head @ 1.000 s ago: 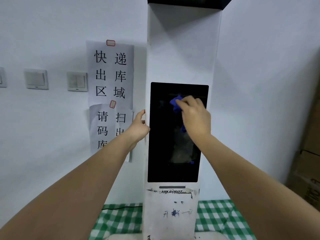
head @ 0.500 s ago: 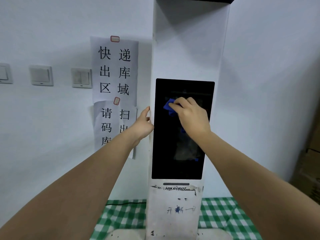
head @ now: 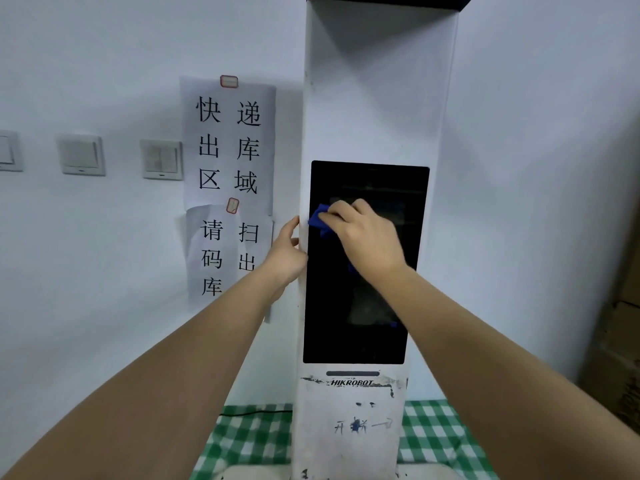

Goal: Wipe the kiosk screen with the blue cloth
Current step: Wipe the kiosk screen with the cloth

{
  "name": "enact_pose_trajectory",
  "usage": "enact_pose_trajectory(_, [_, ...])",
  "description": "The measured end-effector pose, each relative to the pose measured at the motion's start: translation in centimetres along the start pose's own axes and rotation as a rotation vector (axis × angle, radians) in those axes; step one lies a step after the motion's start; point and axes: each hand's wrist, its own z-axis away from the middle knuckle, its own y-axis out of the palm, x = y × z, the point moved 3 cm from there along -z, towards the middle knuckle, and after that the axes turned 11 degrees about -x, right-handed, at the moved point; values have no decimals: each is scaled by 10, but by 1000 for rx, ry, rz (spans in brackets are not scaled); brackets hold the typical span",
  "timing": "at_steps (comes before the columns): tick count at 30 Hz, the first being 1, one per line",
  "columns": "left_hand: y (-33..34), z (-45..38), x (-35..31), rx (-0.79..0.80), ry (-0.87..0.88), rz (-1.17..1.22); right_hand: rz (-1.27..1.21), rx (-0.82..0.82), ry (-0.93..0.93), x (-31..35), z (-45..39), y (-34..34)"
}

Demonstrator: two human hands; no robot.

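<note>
Hands: right hand (head: 367,237), fingers curled, presses blue cloth (head: 320,221) against left edge of dark kiosk screen (head: 346,323); left hand (head: 285,252) rests on left side of white kiosk (head: 377,98), thumb raised, fingers hidden. Behind: paper signs (head: 228,140), wall switches (head: 161,159).

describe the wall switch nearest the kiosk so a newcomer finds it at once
Start at the tall white kiosk and move left past the paper signs taped on the wall. The switch sits beside those signs, the rightmost of three white plates in a row.
</note>
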Motion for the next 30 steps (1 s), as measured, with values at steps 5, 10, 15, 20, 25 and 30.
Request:
enact_pose_trajectory(5, [-4, -2, 0, 52, -22, -36, 31, -188, 446, -34, -20, -11])
enact_pose_trajectory(10, [-4, -2, 2, 32, -2, -28, 34, -149, 267, 2, -18, -1])
enact_pose_trajectory(15, [-5, -3, 2, 68, -11, -70, 42, -34, -22, -11, -14, -6])
enact_pose_trajectory(20, [-6, -1, -2, 106, 1, -101, 5, -179, 358, -12, -38, -8])
enact_pose_trajectory(25, [-2, -4, 1, 89, 24, -146, 19, 9, -39, 19, -20, 2])
enact_pose_trajectory(30, [-2, -5, 1, 122, 1, -176, 75, -93, 39, -15, -38, -12])
